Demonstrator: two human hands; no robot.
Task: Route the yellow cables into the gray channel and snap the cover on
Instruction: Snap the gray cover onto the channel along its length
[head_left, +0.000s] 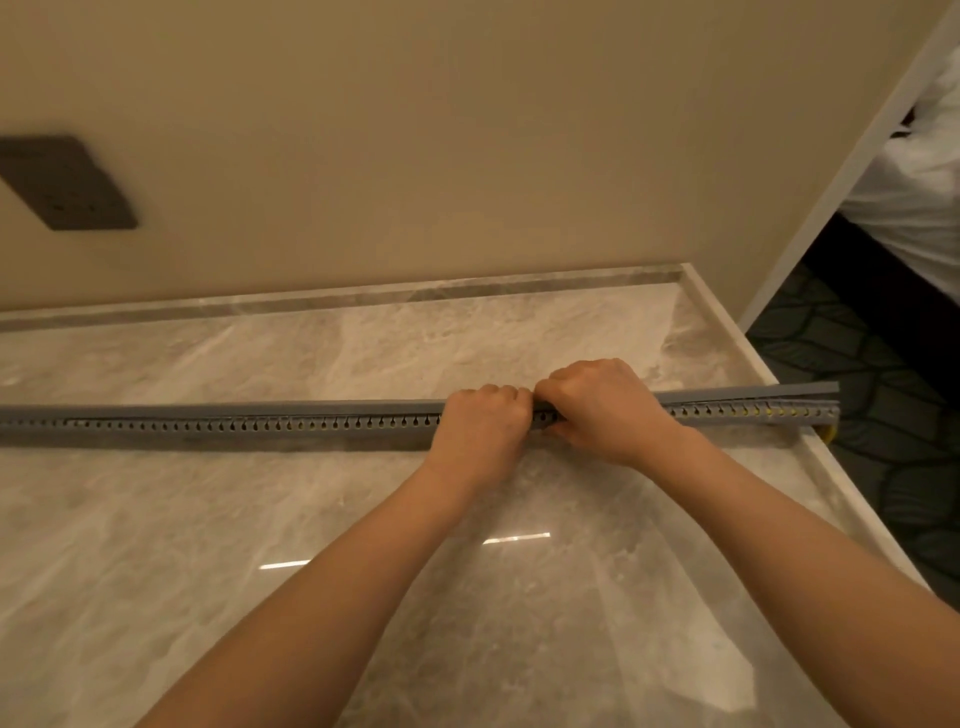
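Note:
A long gray slotted channel (234, 423) lies across the marble counter from the left edge past the right edge. Its gray cover (753, 393) sits on top; left of my hands it lies flush, at the right end it stands slightly raised. Yellow cables (779, 412) show through the slots near the right end, and a yellow bit (830, 432) sticks out below the channel's right tip. My left hand (485, 426) and my right hand (597, 405) sit side by side near the middle, fingers curled over the cover and channel, gripping them.
The marble counter (363, 519) has a raised lip along the back and the right edge (727, 332). A beige wall stands behind, with a dark socket plate (65, 182) at the left. Patterned carpet and white bedding (914, 208) lie beyond the right edge.

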